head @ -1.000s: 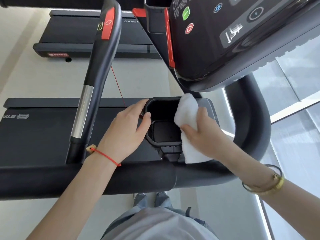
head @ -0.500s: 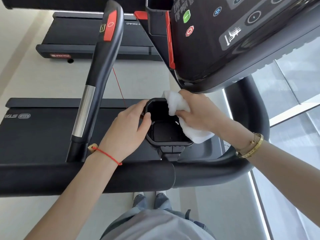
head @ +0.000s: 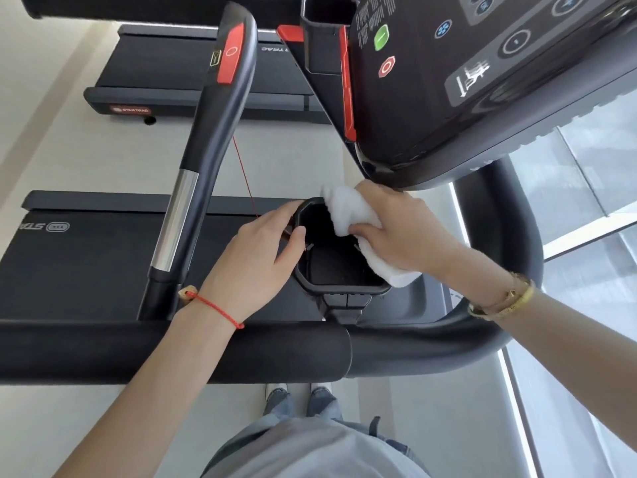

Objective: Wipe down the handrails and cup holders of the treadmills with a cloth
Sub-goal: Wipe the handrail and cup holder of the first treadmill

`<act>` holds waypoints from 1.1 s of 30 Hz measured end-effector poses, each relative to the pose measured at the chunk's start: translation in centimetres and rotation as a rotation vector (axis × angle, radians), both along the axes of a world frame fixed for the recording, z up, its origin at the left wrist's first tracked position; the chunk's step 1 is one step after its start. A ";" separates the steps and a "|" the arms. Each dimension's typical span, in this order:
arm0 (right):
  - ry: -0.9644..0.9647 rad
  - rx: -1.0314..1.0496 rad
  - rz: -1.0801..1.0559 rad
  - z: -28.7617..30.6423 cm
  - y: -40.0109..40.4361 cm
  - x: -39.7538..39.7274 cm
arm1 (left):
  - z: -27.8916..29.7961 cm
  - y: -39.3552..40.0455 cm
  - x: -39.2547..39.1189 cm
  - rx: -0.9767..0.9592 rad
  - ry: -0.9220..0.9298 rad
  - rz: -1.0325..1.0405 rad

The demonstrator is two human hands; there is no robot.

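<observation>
Cup holder (head: 336, 288): black, eight-sided, open at the top; it sits just past the front handrail, below the console's lower edge; its inside is dark and bare where it shows

Cloth (head: 348, 210): white, bunched; it lies over the holder's far right rim, one part pressed against the inner wall, the other end hanging out over the right rim toward the rail

Right hand (head: 396, 232): grasping the cloth, fingers curled over it and the thumb pinching it against the holder's right wall; a gold bangle (head: 510, 300) sits on the wrist

Left hand (head: 255, 260): grasping the holder's left rim, thumb hooked just inside the opening, fingers wrapped round the outside; a red cord (head: 220, 310) circles the wrist

Front rail (head: 172, 353): thick, black, padded; it runs across the view under both forearms and curves up on the right behind the right wrist

Side rail (head: 210, 132): black with a silver band low down and a red patch near its top; it rises left of the left hand, apart from it

Console (head: 482, 81): dark panel at upper right, with a green button and a red button; it overhangs the right hand

Belt (head: 86, 263): black deck beneath the rails; a second treadmill (head: 172, 74) stands beyond it on pale floor

Person: grey shirt at the bottom edge; two shoes show below the front rail
</observation>
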State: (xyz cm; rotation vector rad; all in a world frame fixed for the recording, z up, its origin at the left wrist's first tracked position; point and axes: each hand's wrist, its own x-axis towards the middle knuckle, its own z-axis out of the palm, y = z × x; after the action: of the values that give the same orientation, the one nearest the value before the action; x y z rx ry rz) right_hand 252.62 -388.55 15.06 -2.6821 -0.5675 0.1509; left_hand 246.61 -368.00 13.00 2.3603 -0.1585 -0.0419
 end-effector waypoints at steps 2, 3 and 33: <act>0.052 0.066 -0.117 -0.8 -1.0 -1.6 | 0.0 0.1 0.0 0.011 0.005 -0.003; 0.080 0.086 -0.159 -1.2 -1.3 -2.2 | 0.0 0.0 0.1 0.013 0.006 -0.006; -0.035 -0.296 0.385 1.4 2.1 -7.9 | -0.4 0.3 0.2 -0.033 -0.019 -0.033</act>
State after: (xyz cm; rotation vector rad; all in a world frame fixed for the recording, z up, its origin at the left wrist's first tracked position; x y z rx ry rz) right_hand 244.70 -386.47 16.43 -2.8266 -1.1511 0.3156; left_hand 246.80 -367.65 12.60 2.3262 -0.2059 -0.0329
